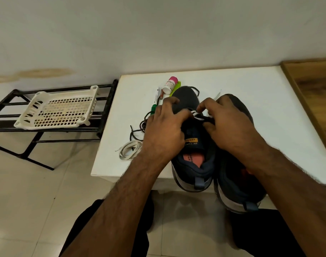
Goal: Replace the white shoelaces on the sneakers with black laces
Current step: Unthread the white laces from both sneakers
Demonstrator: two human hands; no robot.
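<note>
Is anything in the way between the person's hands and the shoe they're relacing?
Nothing visible is. The left hand and right hand are already on the left sneaker, fingers at the white lace across its eyelets. The loose black lace and the pulled-out white lace lie on the table just left of the shoe.

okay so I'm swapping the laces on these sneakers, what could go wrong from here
Both sneakers overhang the table's near edge; tugging the white lace could tip one off. The coiled white lace lies by the table's left edge and might slide down. The loose black lace could tangle.
</note>
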